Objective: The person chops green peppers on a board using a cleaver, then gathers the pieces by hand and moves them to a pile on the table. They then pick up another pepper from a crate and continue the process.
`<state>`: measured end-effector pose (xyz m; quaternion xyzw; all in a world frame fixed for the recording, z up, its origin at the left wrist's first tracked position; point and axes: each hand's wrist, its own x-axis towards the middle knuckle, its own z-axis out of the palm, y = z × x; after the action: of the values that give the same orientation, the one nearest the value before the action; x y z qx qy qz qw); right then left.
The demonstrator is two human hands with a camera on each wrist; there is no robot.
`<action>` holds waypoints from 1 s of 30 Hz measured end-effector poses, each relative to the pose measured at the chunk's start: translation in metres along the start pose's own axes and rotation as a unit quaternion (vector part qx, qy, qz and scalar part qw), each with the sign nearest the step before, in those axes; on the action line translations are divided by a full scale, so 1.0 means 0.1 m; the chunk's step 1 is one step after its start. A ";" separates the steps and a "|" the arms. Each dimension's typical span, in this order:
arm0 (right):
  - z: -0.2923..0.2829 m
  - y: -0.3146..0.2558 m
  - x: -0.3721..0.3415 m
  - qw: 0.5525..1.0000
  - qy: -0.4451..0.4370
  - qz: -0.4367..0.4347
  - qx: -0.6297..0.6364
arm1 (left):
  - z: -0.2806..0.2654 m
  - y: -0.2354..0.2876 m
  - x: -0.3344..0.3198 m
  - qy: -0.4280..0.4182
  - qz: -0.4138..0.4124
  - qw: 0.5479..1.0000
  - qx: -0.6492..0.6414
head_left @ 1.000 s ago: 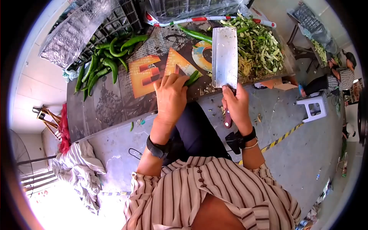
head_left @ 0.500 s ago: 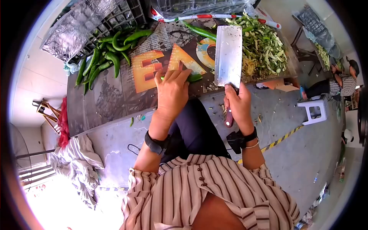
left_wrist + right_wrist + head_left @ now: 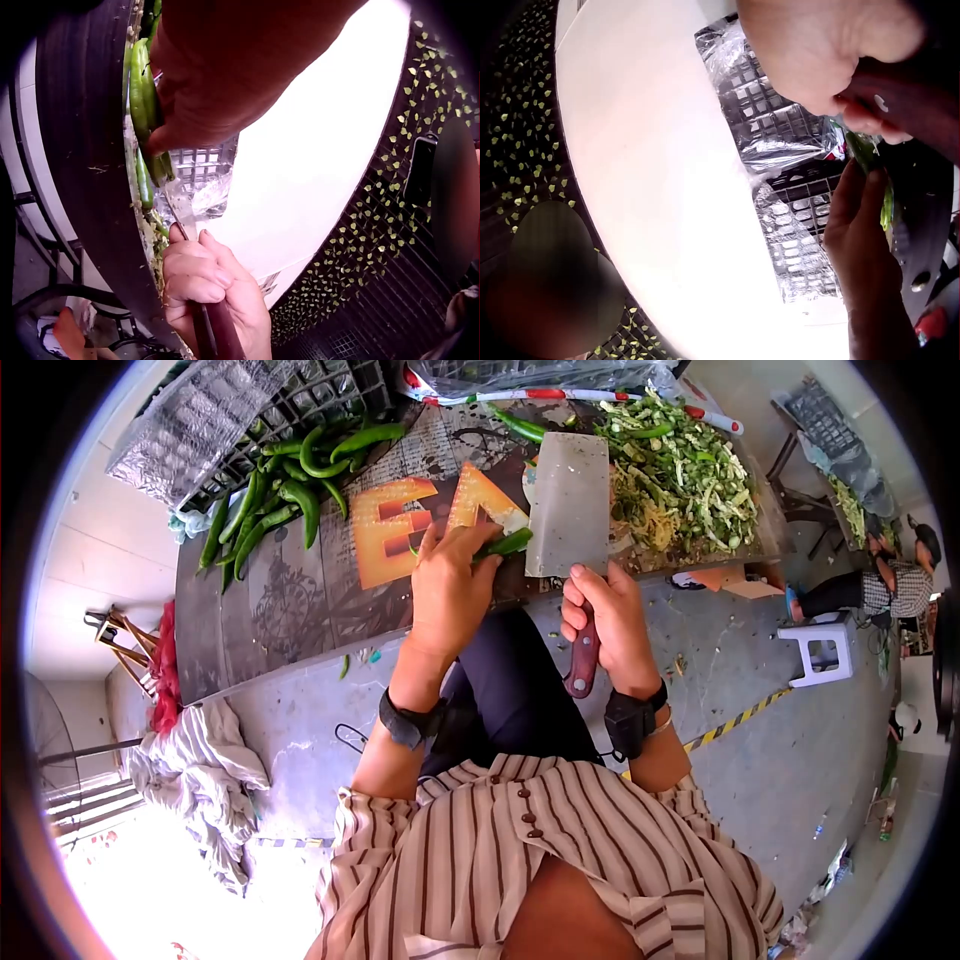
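Note:
My left hand (image 3: pixel 450 590) holds a green chili pepper (image 3: pixel 514 543) down near the table's front edge, fingers over it and thumb on the near side. The pepper's right end sticks out past the fingertips. In my right hand (image 3: pixel 617 622) is a cleaver, gripped by its dark red handle (image 3: pixel 583 660). Its broad blade (image 3: pixel 568 505) points away from me, with its left edge close beside the pepper's end. The left wrist view shows the pepper (image 3: pixel 142 97) under the left thumb and the right hand (image 3: pixel 214 289) curled round the handle.
Whole green chilies (image 3: pixel 290 485) are heaped at the back left, by a plastic-covered black crate (image 3: pixel 310 405). Chopped chilies (image 3: pixel 690 480) form a pile at the right, and another chili (image 3: pixel 517 424) lies behind the blade. A white stool (image 3: pixel 815 652) stands on the floor.
The cleaver has swung left, turning its blade face, and now stands beside the pepper's end. My left fingers have moved over the pepper and hold it.

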<state>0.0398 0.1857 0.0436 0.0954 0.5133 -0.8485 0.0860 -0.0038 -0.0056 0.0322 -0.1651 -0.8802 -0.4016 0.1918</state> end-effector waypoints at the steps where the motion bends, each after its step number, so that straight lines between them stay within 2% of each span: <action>1: 0.00 0.01 0.00 1.000 -0.002 0.004 -0.001 | 0.01 -0.01 0.00 -0.001 0.000 1.000 0.000; 4: 0.03 0.01 0.00 0.999 0.003 0.028 -0.033 | 0.03 -0.02 0.00 0.025 -0.010 0.998 -0.063; 6: 0.01 0.03 0.01 0.999 -0.003 0.037 -0.037 | 0.03 0.00 0.00 0.015 -0.073 0.992 -0.101; 9: -0.01 0.01 0.02 0.997 -0.016 0.056 -0.051 | 0.05 -0.04 0.01 0.031 -0.092 0.986 -0.139; 13: 0.00 -0.03 0.03 0.995 -0.027 0.057 -0.084 | 0.03 -0.05 0.02 0.034 -0.099 0.984 -0.142; 18: -0.01 -0.02 0.03 0.993 -0.028 0.054 -0.097 | -0.05 -0.13 0.14 0.086 -0.080 0.974 -0.193; 19: -0.01 -0.02 0.04 0.993 -0.027 0.056 -0.097 | -0.10 -0.14 0.18 0.123 -0.031 0.976 -0.175; 22: -0.01 -0.02 0.04 0.994 -0.032 0.050 -0.093 | -0.32 -0.27 0.28 0.152 -0.088 0.960 -0.217; 24: -0.03 0.00 0.04 0.994 -0.036 0.048 -0.088 | -0.52 -0.28 0.33 0.168 -0.051 0.981 -0.088; 26: -0.03 0.01 0.04 0.995 -0.040 0.046 -0.084 | -0.58 -0.42 0.36 0.173 0.023 0.982 0.068; 30: -0.02 0.00 0.01 0.997 -0.023 0.032 -0.064 | -0.50 -0.35 0.28 0.172 0.061 0.977 0.110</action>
<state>0.0392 0.1878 0.0426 0.0863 0.5610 -0.8129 0.1304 -0.0337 -0.0616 0.0533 -0.1244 -0.8610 -0.3121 0.3818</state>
